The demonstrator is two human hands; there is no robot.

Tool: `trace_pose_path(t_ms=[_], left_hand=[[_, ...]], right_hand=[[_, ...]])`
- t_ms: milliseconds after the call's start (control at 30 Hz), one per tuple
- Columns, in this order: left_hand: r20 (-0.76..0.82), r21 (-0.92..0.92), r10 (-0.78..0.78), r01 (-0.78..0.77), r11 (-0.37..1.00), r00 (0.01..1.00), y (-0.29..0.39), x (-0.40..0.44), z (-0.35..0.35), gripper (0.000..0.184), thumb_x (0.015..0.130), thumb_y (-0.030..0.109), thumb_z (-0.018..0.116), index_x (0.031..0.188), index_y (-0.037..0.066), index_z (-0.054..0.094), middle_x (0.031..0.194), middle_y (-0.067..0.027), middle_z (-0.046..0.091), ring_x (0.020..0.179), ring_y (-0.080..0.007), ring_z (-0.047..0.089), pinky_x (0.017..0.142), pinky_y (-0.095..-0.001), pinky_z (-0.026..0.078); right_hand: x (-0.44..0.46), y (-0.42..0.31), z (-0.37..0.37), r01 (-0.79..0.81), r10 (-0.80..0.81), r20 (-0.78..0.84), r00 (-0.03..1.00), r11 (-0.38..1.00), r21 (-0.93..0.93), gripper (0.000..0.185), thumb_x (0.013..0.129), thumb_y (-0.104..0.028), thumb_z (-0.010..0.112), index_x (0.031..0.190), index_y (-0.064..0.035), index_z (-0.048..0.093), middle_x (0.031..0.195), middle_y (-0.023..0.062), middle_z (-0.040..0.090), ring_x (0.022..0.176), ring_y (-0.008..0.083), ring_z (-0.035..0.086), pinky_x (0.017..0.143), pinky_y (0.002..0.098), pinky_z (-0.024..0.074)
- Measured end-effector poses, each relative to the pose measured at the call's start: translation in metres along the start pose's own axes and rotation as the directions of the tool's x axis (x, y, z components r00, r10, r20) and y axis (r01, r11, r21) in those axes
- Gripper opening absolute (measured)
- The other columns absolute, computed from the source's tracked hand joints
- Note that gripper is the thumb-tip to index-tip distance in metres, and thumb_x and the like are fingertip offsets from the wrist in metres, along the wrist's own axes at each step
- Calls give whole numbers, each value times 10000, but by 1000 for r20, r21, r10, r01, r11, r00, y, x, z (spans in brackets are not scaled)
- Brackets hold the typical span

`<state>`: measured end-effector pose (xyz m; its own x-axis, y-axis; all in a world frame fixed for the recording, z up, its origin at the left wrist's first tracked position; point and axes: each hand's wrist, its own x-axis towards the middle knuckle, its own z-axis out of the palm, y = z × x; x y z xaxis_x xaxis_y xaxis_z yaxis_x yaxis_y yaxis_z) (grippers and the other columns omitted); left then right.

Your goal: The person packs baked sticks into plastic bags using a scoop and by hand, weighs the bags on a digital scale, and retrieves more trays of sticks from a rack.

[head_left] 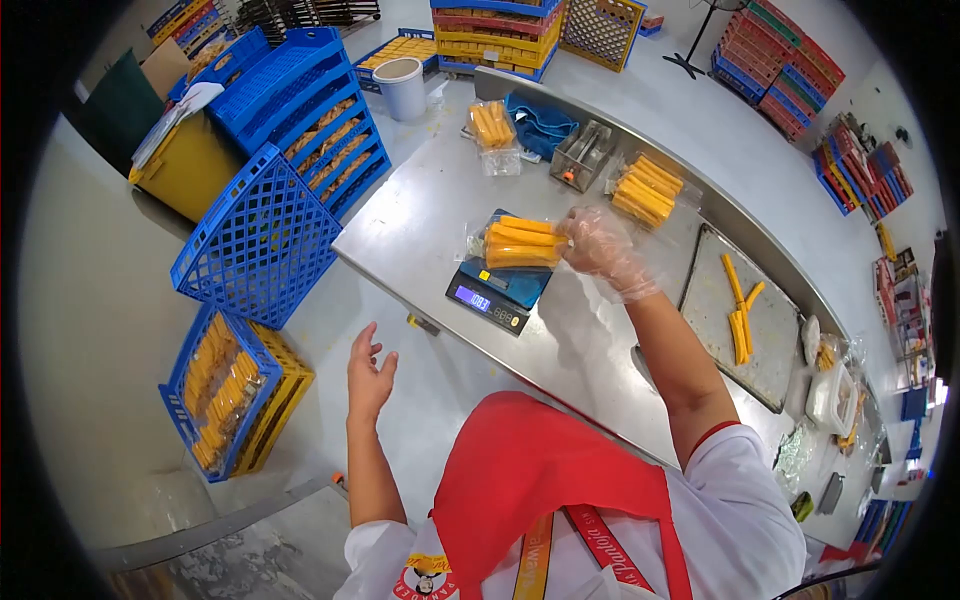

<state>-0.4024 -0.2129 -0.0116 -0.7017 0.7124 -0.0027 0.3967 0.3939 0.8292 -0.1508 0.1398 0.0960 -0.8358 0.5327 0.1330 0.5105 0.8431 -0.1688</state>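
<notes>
My right hand (603, 250), in a clear plastic glove, pinches the end of a clear bag of yellow breadsticks (522, 243). That bag lies on a digital kitchen scale (490, 298) whose display is lit. Away from the table's near edge, my left hand (370, 378) is bare, with fingers apart and nothing in it. Beyond the right hand lies another pack of breadsticks (646, 190). A further bagged bundle (491, 126) sits at the far left of the table, beside a blue cloth (541, 128) and a metal box (583, 156).
On the steel table (400, 210), a metal tray (700, 310) holds several loose breadsticks. A plastic tub (832, 398) stands farther right. Left of the table are a blue crate of bagged breadsticks (222, 395), a tilted blue crate (258, 240) and a white bucket (403, 92).
</notes>
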Motion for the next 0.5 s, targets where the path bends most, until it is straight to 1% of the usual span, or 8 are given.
trace_pose_path(t_ms=[67, 133, 267, 300, 333, 367, 433, 500], left_hand=[[46, 35, -13, 12, 999, 999, 1, -5, 4, 665, 834, 71, 707, 1446, 97, 448, 1446, -148, 478, 1092, -270, 623, 866, -369, 515], [55, 53, -32, 29, 998, 998, -8, -13, 6, 667, 833, 76, 710, 1446, 103, 450, 1438, -141, 485, 1101, -269, 623, 878, -374, 511], [48, 104, -24, 19, 994, 999, -34, -29, 9, 666, 833, 89, 714, 1444, 106, 451, 1434, -140, 485, 1105, -285, 625, 888, -396, 521], [46, 102, -29, 24, 994, 999, -39, -35, 10, 666, 833, 89, 714, 1444, 106, 451, 1434, -140, 485, 1105, -285, 625, 888, -396, 521], [52, 105, -98, 92, 990, 994, -33, -41, 9, 655, 832, 73, 707, 1435, 81, 449, 1438, -161, 475, 1108, -301, 619, 896, -394, 527], [58, 110, -165, 158, 981, 985, -30, -45, 8, 644, 832, 57, 700, 1425, 56, 447, 1442, -181, 464, 1110, -317, 614, 904, -392, 534], [59, 109, -187, 179, 978, 981, -40, -53, 9, 639, 832, 58, 700, 1421, 50, 451, 1441, -185, 463, 1115, -323, 612, 912, -394, 533], [57, 108, -211, 204, 973, 976, -58, -63, 13, 634, 832, 59, 700, 1416, 45, 454, 1441, -188, 462, 1121, -330, 611, 919, -396, 532]], right_hand=[[1, -3, 0, -15, 16, 33, 999, 999, -39, 267, 787, -219, 716, 1024, -102, 754, 1006, 130, 672, 1011, 318, 633, 918, 415, 507], [2, -5, -1, -16, 16, 63, 998, 1000, 7, 256, 798, -221, 700, 1015, -97, 752, 1006, 129, 670, 1022, 319, 627, 920, 415, 505], [11, -19, -1, -34, 33, 23, 999, 998, 45, 249, 815, -232, 678, 1002, -82, 744, 1030, 131, 662, 1029, 322, 623, 916, 416, 502], [15, -25, 2, 39, -31, -88, 996, 996, 85, 227, 794, -223, 673, 954, -73, 730, 949, 145, 656, 970, 335, 636, 881, 433, 510], [21, -31, 5, 114, -89, -200, 976, 986, 118, 207, 772, -215, 667, 905, -65, 717, 867, 158, 650, 912, 347, 649, 846, 450, 518], [27, -37, 6, 116, -91, -198, 976, 986, 120, 207, 772, -215, 667, 905, -65, 717, 867, 158, 650, 912, 347, 649, 846, 450, 518], [43, -49, 9, 278, -255, -252, 933, 959, 61, 198, 766, -206, 659, 880, -48, 695, 843, 167, 642, 898, 348, 649, 833, 457, 521], [57, -56, 23, 266, -256, -204, 945, 964, 19, 192, 762, -205, 661, 868, -47, 689, 843, 169, 638, 875, 352, 649, 813, 464, 526]])
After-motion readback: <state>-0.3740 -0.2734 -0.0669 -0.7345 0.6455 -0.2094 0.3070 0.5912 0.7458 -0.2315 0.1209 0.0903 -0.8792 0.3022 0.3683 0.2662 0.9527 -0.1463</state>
